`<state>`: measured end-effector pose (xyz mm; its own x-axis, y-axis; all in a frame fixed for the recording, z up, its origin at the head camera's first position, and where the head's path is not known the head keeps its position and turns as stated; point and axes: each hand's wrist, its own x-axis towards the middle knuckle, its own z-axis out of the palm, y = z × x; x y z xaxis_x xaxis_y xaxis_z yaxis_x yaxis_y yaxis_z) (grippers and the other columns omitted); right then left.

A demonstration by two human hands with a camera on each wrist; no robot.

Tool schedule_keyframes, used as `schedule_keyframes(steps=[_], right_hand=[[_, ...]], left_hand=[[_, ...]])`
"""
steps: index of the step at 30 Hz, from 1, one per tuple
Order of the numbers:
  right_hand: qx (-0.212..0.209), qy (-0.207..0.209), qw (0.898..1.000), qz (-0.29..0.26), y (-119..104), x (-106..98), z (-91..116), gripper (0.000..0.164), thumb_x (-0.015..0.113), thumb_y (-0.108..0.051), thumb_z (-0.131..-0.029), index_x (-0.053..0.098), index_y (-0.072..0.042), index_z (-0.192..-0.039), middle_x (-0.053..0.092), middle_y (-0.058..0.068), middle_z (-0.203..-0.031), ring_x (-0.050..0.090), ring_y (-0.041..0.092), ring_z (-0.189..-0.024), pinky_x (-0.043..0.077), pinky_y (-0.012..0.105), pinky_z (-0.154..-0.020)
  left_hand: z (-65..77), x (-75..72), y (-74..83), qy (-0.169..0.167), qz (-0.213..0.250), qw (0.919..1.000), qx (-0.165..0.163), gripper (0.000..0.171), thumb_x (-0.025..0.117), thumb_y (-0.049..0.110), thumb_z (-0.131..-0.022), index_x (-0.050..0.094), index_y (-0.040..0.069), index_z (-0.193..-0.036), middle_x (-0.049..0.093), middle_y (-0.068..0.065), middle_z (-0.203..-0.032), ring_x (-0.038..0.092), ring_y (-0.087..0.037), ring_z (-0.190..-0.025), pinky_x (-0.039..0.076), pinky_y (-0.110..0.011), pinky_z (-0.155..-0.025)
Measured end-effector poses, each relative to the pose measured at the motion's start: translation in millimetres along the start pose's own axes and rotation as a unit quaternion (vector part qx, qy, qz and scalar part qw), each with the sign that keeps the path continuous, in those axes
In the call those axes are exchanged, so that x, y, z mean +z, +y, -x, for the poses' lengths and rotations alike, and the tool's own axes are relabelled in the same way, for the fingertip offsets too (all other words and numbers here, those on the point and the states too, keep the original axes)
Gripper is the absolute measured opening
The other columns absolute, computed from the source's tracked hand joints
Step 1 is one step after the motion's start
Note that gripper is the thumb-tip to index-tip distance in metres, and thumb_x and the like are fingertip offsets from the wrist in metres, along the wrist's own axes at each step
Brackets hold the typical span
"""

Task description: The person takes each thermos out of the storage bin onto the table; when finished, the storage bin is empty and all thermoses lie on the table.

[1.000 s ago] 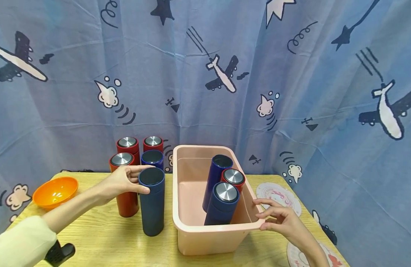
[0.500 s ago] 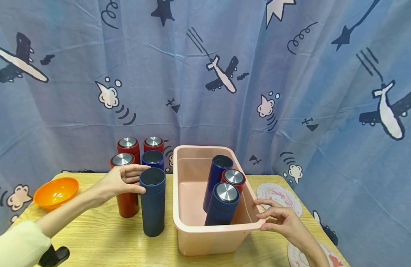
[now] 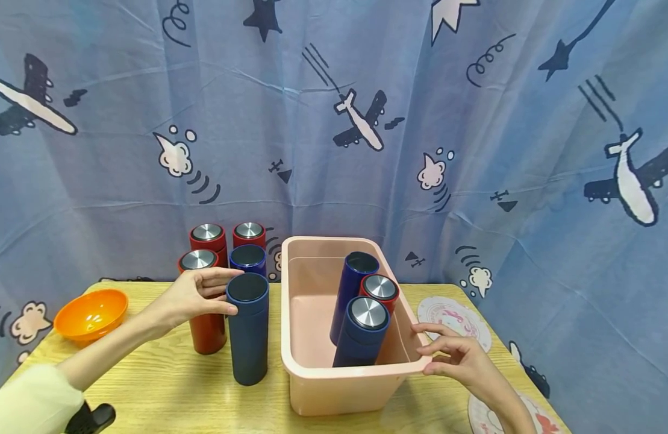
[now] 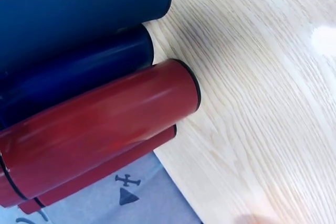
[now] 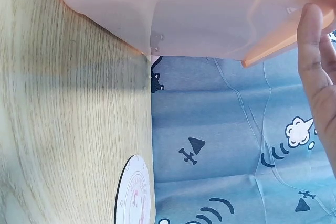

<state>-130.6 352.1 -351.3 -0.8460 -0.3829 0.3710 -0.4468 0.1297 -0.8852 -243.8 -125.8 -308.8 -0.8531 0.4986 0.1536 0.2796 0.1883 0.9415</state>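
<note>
A dark blue thermos (image 3: 248, 337) with a black lid stands upright on the table, left of the pink plastic bin (image 3: 344, 389). My left hand (image 3: 190, 298) is at its upper left side, thumb in front of it and fingers partly behind, spread rather than closed round it; contact is unclear. The left wrist view shows the dark blue thermos (image 4: 79, 14) but not the hand's fingers. My right hand (image 3: 464, 361) pinches the bin's front right corner rim. Inside the bin stand a bright blue thermos (image 3: 347, 298), a red one (image 3: 380, 288) and a navy one (image 3: 361, 343).
Behind my left hand stand red thermoses (image 3: 209, 337) and another blue thermos (image 3: 248, 256). An orange bowl (image 3: 91, 313) sits at the table's left. Round white mats (image 3: 455, 319) lie right of the bin. A patterned curtain (image 3: 334, 169) hangs behind the table.
My left hand has drawn back slightly to the left from the dark blue thermos, its thumb and fingers now reaching less far round it. The right hand and the bin stay put.
</note>
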Motion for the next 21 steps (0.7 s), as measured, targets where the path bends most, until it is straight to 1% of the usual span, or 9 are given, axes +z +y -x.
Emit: schedule_keyframes(steps=[6,9,15,18,21], right_hand=[[0.002,-0.004,1.000,-0.008,0.0,0.1,-0.2,0.021,0.067,0.012,-0.081,0.069,0.008,-0.101,0.057,-0.001,-0.131,0.054,0.009,-0.118,0.057,0.027,-0.077],[-0.005,-0.008,1.000,-0.014,0.8,0.4,-0.6,0.021,0.066,0.012,-0.081,0.069,0.008,-0.102,0.057,0.000,-0.131,0.054,0.010,-0.119,0.057,0.027,-0.077],[-0.015,-0.011,1.000,-0.025,0.6,1.1,-1.5,0.022,0.065,0.013,-0.082,0.070,0.006,-0.102,0.057,0.000,-0.130,0.054,0.010,-0.119,0.057,0.027,-0.078],[-0.022,-0.014,0.999,-0.026,0.4,1.0,-1.6,0.022,0.064,0.014,-0.082,0.069,0.007,-0.103,0.057,0.001,-0.131,0.054,0.011,-0.119,0.057,0.028,-0.078],[-0.013,-0.010,0.999,-0.027,-0.1,0.9,-1.5,0.022,0.064,0.014,-0.082,0.069,0.008,-0.102,0.057,0.000,-0.131,0.054,0.010,-0.119,0.057,0.027,-0.077]], left_hand=[[-2.2,0.4,-1.1,0.010,-0.031,0.9992,0.022,0.063,0.078,0.016,-0.081,0.052,-0.001,-0.135,0.051,-0.021,-0.136,0.046,-0.040,-0.126,0.046,-0.039,-0.096],[-2.6,-1.0,-0.4,0.007,-0.034,0.9993,0.015,0.063,0.078,0.017,-0.081,0.051,-0.002,-0.136,0.050,-0.022,-0.137,0.045,-0.041,-0.126,0.046,-0.039,-0.096],[-2.0,-3.1,2.7,-0.002,-0.014,0.9998,-0.013,0.067,0.079,0.018,-0.080,0.049,-0.003,-0.137,0.048,-0.025,-0.138,0.043,-0.042,-0.128,0.046,-0.038,-0.096],[0.0,-4.7,3.8,-0.001,0.000,1.0000,-0.009,0.067,0.078,0.015,-0.081,0.048,-0.005,-0.137,0.046,-0.026,-0.139,0.046,-0.039,-0.126,0.048,-0.034,-0.094],[3.1,-6.6,4.9,0.002,0.019,0.9998,0.004,0.064,0.076,0.010,-0.082,0.047,-0.008,-0.136,0.048,-0.026,-0.137,0.054,-0.029,-0.122,0.049,-0.030,-0.092]])
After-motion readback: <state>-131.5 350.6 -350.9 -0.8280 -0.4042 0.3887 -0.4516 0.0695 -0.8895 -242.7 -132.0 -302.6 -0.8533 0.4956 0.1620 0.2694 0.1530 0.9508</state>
